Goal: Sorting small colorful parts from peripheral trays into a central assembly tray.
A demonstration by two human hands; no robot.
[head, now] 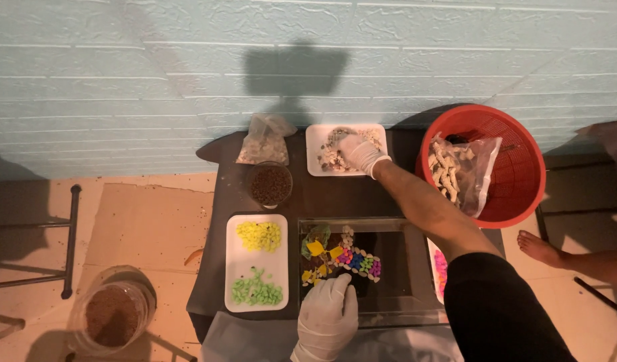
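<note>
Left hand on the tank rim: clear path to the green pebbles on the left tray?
Probably yes. The left hand rests beside the white tray; the green pebbles lie uncovered, nothing between.

A dark table [308,198] carries a glass tank [395,281] at its near edge, a white tray [240,268] of yellow and green pebbles at the near left, a bowl [269,185], bag [265,139] and second tray [315,144] along the far edge, and a red basket [516,167] overhanging the right edge.

Red basket [516,144], yellow pebbles [259,236]
</note>
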